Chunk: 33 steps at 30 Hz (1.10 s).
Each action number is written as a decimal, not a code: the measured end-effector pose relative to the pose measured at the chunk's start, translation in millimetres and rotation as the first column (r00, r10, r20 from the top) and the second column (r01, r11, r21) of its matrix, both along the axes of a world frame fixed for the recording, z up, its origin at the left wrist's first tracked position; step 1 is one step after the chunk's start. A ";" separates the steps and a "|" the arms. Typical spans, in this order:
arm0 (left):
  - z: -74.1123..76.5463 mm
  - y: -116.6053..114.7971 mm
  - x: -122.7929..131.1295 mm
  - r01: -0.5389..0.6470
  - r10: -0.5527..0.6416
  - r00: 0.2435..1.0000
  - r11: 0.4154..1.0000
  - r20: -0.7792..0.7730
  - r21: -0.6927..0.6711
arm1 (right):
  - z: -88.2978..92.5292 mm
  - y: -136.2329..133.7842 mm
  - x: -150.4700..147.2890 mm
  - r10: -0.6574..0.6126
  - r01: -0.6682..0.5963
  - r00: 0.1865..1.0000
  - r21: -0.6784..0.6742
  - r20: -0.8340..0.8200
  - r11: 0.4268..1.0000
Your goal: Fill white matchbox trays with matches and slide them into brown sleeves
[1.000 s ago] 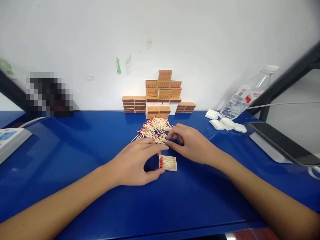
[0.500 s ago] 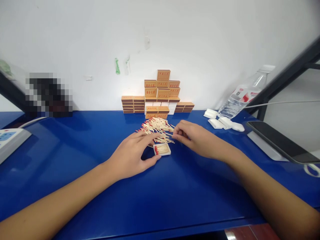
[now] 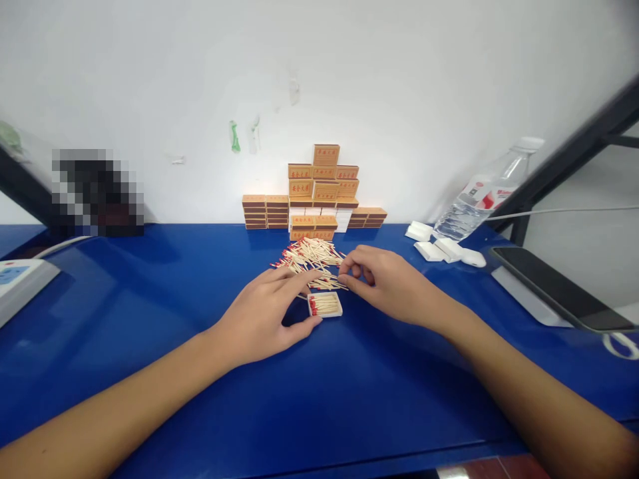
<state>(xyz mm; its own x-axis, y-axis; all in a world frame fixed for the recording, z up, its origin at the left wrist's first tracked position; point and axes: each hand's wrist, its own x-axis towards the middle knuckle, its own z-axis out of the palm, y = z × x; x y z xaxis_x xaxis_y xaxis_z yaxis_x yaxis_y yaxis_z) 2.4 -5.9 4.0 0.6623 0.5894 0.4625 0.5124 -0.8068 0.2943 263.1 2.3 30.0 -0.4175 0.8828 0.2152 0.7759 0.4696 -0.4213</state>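
So the person has a small white open matchbox tray (image 3: 331, 314) sitting on a glossy blue tabletop (image 3: 319, 412), with a bunch of red-tipped wooden matches (image 3: 323, 305) lying side by side in it, heads to the left. The left hand (image 3: 262, 313) is just left of the tray in a wide, loose C — thumb by the tray's near edge, index finger reaching past its far side — and it's hard to tell how firmly it's touching, if at all. The right hand (image 3: 387, 276) is beyond the tray and off to its right, fingers curled in and thumb close to them, right at the edge of a messy heap of loose red-tipped matches (image 3: 312, 254); can't tell whether a match is pinched there. That heap is just behind the tray. Farther back behind the tray there's a stepped stack of orange-and-brown cardboard matchboxes (image 3: 326, 191) against a white wall (image 3: 200, 80). Well to the tray's right are some small white blocky pieces (image 3: 429, 251), a tilted clear plastic water bottle (image 3: 479, 196) and a black phone (image 3: 554, 286) — nothing fancy.
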 end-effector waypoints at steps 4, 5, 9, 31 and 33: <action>-1.8 -3.8 1.1 0.069 -0.069 0.997 0.998 -0.018 0.005 | -8.0 7.7 7.0 0.037 -0.033 0.997 -0.060 0.068 0.998; -2.1 -4.2 1.2 0.082 -0.082 0.996 0.997 -0.021 0.012 | -9.4 8.2 7.2 0.055 -0.050 0.996 -0.079 0.064 0.996; -2.4 -2.3 0.5 0.057 -0.056 0.998 0.998 -0.012 0.041 | -10.0 8.1 7.3 0.076 -0.066 0.995 -0.128 0.070 0.990; 2.1 0.6 -1.0 0.011 -0.010 1.000 0.998 -0.009 0.054 | 8.4 -16.1 -11.7 0.222 -0.222 0.975 -0.092 -0.013 0.971; 1.9 0.3 -0.9 0.018 -0.017 1.000 0.998 -0.011 0.061 | 10.8 -16.8 -11.4 0.234 -0.233 0.972 -0.081 0.007 0.969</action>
